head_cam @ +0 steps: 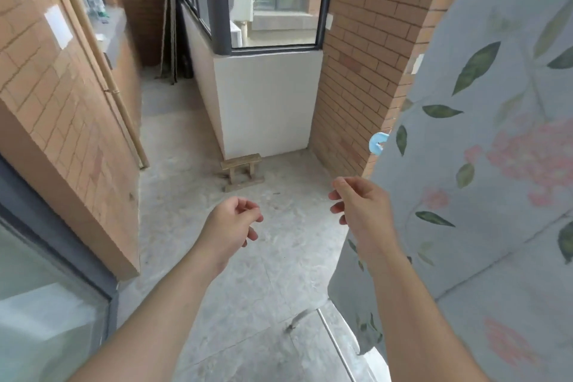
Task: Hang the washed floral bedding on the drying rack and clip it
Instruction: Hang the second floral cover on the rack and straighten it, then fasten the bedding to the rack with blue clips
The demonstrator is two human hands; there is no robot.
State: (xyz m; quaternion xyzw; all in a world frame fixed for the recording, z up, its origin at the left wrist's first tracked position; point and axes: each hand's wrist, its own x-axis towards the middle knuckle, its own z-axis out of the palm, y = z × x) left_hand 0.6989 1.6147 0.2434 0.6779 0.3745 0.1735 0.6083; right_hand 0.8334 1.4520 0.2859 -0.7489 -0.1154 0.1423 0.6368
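Grey floral fabric bedding point(496, 149) hangs, pale-blue plastic clip point(376, 143) on its edge; your left hand point(232, 222) and right hand point(361, 205) (empty, loosely curled) probably need another clip.

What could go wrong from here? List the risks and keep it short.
1. Only one blue clip shows, at the edge of the floral bedding; if it slips, the cloth may slide off.
2. The bedding's lower end hangs close to the bare concrete floor and could get dirty.
3. The left hand and right hand hold nothing, so nothing steadies it.
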